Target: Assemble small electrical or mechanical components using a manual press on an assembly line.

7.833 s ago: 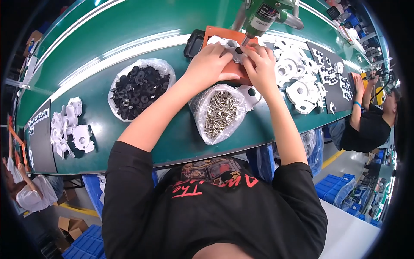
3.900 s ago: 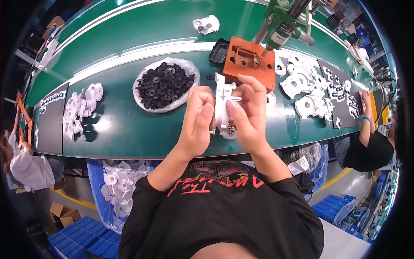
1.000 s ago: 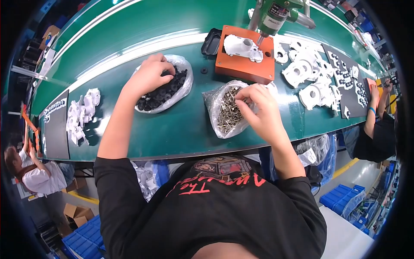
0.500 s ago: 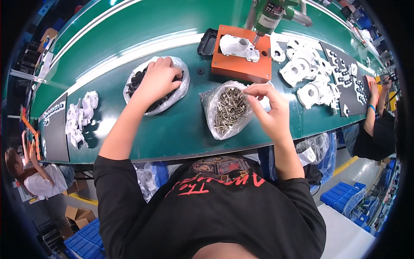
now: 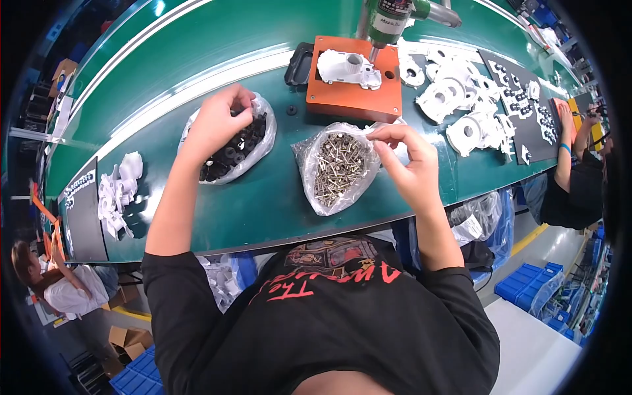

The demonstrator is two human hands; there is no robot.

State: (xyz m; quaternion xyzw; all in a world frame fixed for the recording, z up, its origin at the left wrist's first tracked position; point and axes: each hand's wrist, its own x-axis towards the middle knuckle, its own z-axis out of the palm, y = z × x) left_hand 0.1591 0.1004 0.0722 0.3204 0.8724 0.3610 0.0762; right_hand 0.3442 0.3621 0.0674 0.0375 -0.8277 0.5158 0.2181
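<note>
My left hand hovers over the far side of a clear plastic bag of small black round parts. Its thumb and fingers are pinched together; what they hold, if anything, is hidden. At the right rim of another clear bag, filled with metal screws, my right hand has thumb and forefinger closed. I cannot make out what is between those fingertips. Beyond the screws, a white plastic housing lies on an orange block, beneath the shaft of a green machine.
Behind the bags are a black tray and one loose black part. White housings are heaped at right, beside a dark mat with small parts. More white parts lie at left. Other people work at both ends.
My left hand has lifted off the black parts, up and slightly left, its fingers drawn together. My right hand stays by the screw bag's rim. The whole view has shifted slightly.
</note>
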